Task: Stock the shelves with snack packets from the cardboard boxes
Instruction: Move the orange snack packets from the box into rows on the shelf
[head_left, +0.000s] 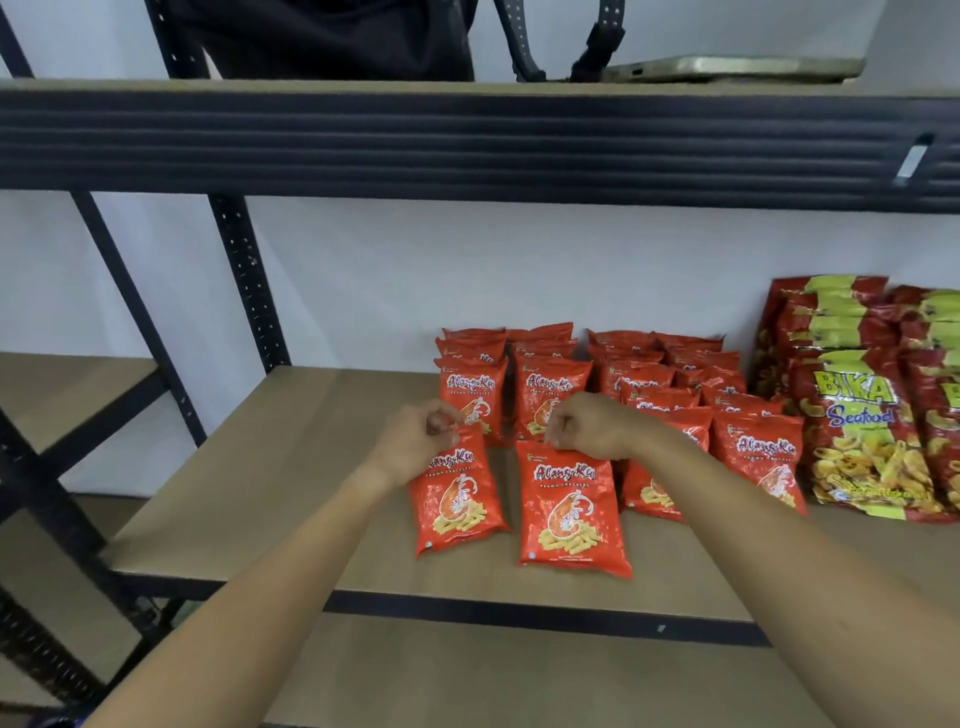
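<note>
Two red prawn cracker packets stand at the front of the wooden shelf (260, 499). My left hand (415, 441) pinches the top edge of the left packet (457, 499). My right hand (587, 426) pinches the top edge of the right packet (569, 512). Behind and to the right stand several rows of the same red packets (649, 384), leaning back toward the white wall. No cardboard box is in view.
Larger red and yellow seafood snack bags (852, 415) fill the shelf's right end. A dark metal shelf beam (467, 140) crosses overhead, with a dark bag (332, 36) on top. A black upright post (244, 280) stands at left. Bare board lies left of the packets.
</note>
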